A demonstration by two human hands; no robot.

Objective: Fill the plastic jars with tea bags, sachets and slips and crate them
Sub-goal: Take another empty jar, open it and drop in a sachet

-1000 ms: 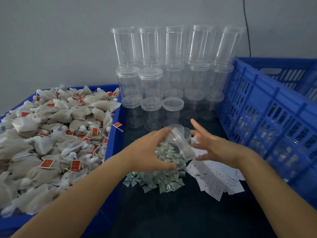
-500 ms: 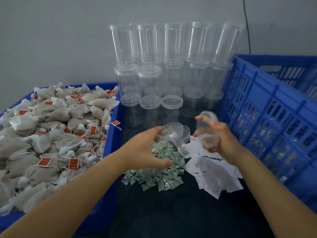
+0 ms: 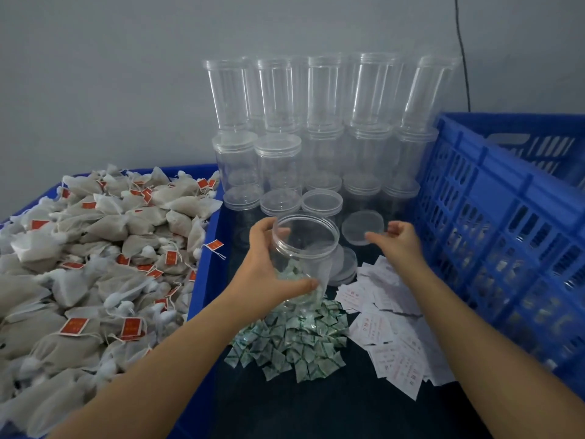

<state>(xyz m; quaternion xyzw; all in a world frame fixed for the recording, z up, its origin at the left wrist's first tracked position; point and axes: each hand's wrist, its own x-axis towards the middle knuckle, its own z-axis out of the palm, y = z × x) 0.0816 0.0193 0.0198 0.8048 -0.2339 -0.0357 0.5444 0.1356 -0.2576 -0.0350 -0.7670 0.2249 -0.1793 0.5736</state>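
My left hand (image 3: 267, 274) grips a clear, empty, lidless plastic jar (image 3: 304, 248), upright above a pile of green sachets (image 3: 294, 340). My right hand (image 3: 400, 242) pinches the jar's clear round lid (image 3: 362, 226) by its edge, to the right of the jar's mouth. White paper slips (image 3: 392, 331) lie beside the sachets on the dark table. Tea bags with red tags (image 3: 95, 267) fill a blue bin on the left. A blue slatted crate (image 3: 506, 236) stands on the right.
Clear jars (image 3: 316, 128) are stacked in several tiers against the grey wall behind my hands, some with lids on. Two loose lids (image 3: 345, 264) lie just behind the held jar. A black cable (image 3: 462, 52) runs down the wall.
My right hand took the lid off the jar and moved it right. My left hand tipped the jar from slanted to upright and raised it.
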